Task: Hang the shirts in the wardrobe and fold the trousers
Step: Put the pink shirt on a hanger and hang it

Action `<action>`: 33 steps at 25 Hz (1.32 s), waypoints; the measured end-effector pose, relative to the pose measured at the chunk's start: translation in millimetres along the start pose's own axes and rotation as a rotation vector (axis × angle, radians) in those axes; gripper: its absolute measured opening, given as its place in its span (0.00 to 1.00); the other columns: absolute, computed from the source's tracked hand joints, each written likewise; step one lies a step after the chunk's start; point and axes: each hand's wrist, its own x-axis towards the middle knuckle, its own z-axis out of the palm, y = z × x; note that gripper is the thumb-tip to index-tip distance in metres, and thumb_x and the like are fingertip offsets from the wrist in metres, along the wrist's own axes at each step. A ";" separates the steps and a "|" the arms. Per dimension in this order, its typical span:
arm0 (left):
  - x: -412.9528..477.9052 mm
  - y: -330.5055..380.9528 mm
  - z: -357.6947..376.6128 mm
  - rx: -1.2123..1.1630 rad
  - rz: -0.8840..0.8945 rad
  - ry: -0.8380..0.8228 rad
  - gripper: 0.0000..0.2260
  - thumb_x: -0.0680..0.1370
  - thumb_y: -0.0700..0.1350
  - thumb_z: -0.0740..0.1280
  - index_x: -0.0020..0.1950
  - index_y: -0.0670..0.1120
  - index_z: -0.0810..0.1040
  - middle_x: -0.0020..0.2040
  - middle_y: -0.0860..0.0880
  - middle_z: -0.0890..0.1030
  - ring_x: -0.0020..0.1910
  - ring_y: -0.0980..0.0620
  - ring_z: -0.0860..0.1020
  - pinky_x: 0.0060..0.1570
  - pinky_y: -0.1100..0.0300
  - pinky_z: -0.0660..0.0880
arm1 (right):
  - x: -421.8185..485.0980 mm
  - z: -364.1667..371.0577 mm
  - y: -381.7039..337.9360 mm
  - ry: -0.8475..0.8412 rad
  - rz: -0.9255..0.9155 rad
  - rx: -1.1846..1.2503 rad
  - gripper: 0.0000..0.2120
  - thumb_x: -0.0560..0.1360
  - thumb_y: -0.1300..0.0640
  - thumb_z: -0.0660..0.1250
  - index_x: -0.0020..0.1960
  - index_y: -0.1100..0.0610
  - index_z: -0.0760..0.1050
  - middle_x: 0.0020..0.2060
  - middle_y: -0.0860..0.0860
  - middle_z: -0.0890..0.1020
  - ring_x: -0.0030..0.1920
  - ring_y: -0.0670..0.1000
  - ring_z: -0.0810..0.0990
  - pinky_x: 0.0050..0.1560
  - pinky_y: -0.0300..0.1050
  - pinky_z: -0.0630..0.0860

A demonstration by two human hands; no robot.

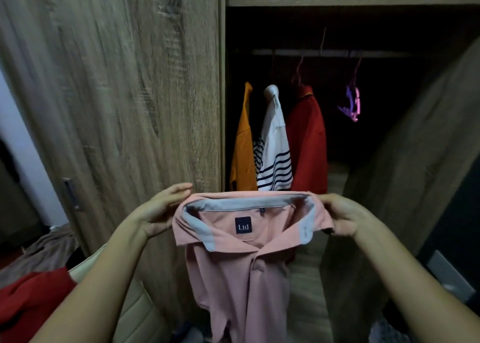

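My left grip (161, 207) and my right grip (345, 218) each pinch one side of the collar of the pink shirt (241, 277), holding it up in front of the open wardrobe (117, 83).

Wardrobe door (117, 96): wood-grain board, matt, with coarse grey-brown grain and dark knots; handle (71, 194) dull grey, metal by the look, blurred. Pink polo shirt (241, 290): soft matt knit cloth, collar lining (197, 228) of smoother pale grey cloth, label (243, 224) a dark woven patch. Orange shirt (242, 155), striped shirt (275, 148) and red shirt (306, 140): matt cloth; hangers (352, 103) purple and pink plastic, faintly glossy
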 end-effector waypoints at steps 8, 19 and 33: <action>-14.4 39.3 52.8 1.317 0.618 -0.063 0.11 0.72 0.48 0.72 0.41 0.66 0.79 0.37 0.54 0.79 0.41 0.59 0.77 0.40 0.67 0.69 | -7.9 -16.2 2.2 -0.003 -0.004 -0.295 0.16 0.71 0.46 0.64 0.50 0.56 0.79 0.34 0.54 0.83 0.31 0.47 0.81 0.33 0.39 0.79; -36.2 49.5 110.9 1.026 0.867 0.209 0.10 0.73 0.51 0.67 0.51 0.51 0.83 0.46 0.56 0.83 0.47 0.63 0.78 0.46 0.72 0.70 | 27.5 36.1 68.2 0.074 -1.090 -1.254 0.09 0.73 0.54 0.66 0.52 0.46 0.71 0.65 0.51 0.66 0.66 0.46 0.66 0.65 0.40 0.67; -9.4 34.3 4.1 1.895 0.874 0.637 0.12 0.69 0.43 0.64 0.50 0.44 0.80 0.49 0.43 0.80 0.40 0.42 0.73 0.28 0.55 0.74 | 5.0 97.8 -31.8 0.318 -1.034 -1.669 0.24 0.68 0.68 0.61 0.61 0.55 0.75 0.59 0.51 0.74 0.57 0.56 0.75 0.50 0.46 0.69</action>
